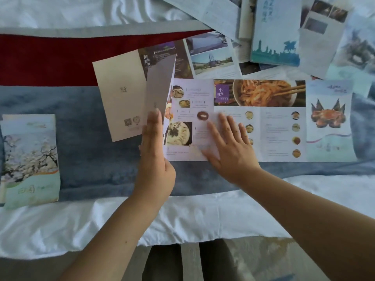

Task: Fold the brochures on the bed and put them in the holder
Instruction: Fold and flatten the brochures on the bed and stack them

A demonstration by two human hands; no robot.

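Note:
A long food brochure (261, 120) lies unfolded across the blue bed runner, printed with noodles and small dishes. Its leftmost panel (158, 86) stands raised on edge, grey side toward the left. My left hand (155, 151) is held upright with straight fingers against that raised panel. My right hand (229, 145) lies flat with spread fingers on the brochure's page beside it. A cream-backed brochure (119, 98) lies under the raised panel to the left. A folded brochure with blossoms (30, 159) sits at the far left. No holder is visible.
A loose pile of several unfolded brochures (280, 31) covers the upper right of the bed. A red and blue runner (46, 57) crosses white sheets (81, 226). The bed's near edge and the floor are at the bottom.

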